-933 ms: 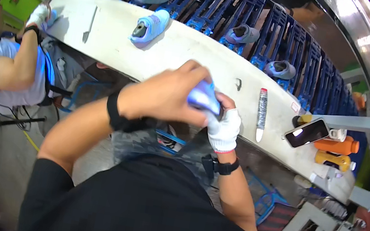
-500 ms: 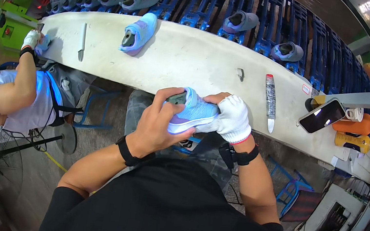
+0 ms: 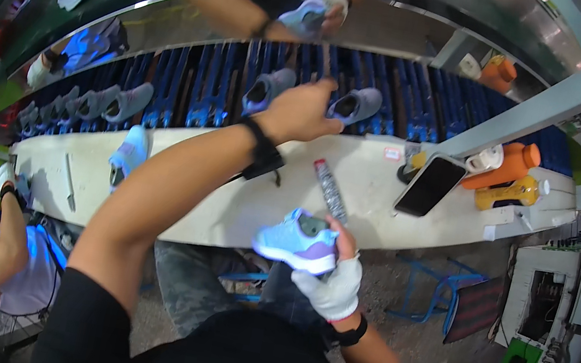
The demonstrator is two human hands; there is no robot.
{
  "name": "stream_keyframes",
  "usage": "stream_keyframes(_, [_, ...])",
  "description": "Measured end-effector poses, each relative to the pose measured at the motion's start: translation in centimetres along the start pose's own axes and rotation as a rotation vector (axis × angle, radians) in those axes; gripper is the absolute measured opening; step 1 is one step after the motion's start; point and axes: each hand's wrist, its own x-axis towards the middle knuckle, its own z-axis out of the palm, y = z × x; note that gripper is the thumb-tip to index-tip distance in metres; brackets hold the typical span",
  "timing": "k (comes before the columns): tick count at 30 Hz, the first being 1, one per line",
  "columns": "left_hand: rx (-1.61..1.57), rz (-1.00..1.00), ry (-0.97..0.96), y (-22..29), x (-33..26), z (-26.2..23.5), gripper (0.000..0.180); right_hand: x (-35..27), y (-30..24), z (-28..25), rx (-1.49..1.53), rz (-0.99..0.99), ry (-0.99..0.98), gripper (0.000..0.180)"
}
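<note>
My right hand [image 3: 333,282], in a white glove with bare fingertips, grips a light blue and lilac sneaker [image 3: 295,243] by its heel end, near the table's front edge. The sneaker's toe points left and something dark fills its opening. My bare left hand [image 3: 306,113] stretches over the slatted conveyor, thumb and fingers apart. Just right of its fingers stands a greyish sneaker [image 3: 360,105]; another sneaker [image 3: 268,90] is just beyond its left side. Whether the fingers touch either one I cannot tell. A knife with a wrapped handle [image 3: 330,188] lies beyond the held sneaker.
Blue slatted conveyor [image 3: 207,101] runs behind the white table [image 3: 217,223], with several sneakers at left. A blue sneaker [image 3: 128,153] and a knife [image 3: 69,180] lie on the table's left. A phone [image 3: 431,185] and bottles [image 3: 507,165] stand right. A co-worker [image 3: 11,264] sits left.
My left hand has let go of the blue sneaker and reached out over the conveyor. My right hand keeps the sneaker, now turned toe-left. The view has swung rightward.
</note>
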Motion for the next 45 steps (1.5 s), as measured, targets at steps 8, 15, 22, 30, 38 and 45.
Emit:
stream_keyframes(8, [0.178,-0.110,-0.188,-2.4,10.0,9.0,0.075,-2.1,1.9,1.0,0.366,0.179,0.148,0.105])
stream_keyframes(15, [-0.273,-0.013,-0.097,-2.0,1.3,-1.6,0.054,11.1,-9.6,-7.1,0.319,-0.379,0.325,0.085])
stream_keyframes(22, [-0.050,-0.189,-0.316,-6.2,-23.4,-9.7,0.048,34.6,-31.9,-6.5,-0.713,-0.556,0.644,0.065])
stream_keyframes(30, [0.453,0.358,0.253,-3.5,-26.2,-3.0,0.041,35.7,-20.6,0.9,-1.025,-0.339,-0.160,0.054])
stream_keyframes(38, [-0.190,0.372,0.546,1.1,-28.4,-2.0,0.044,25.7,-17.6,-3.1,-0.795,-0.946,0.093,0.024])
stream_keyframes(45, [-0.081,0.220,0.678,1.7,-33.6,-0.9,0.048,8.7,-9.8,-0.3,0.379,-0.192,-0.037,0.030])
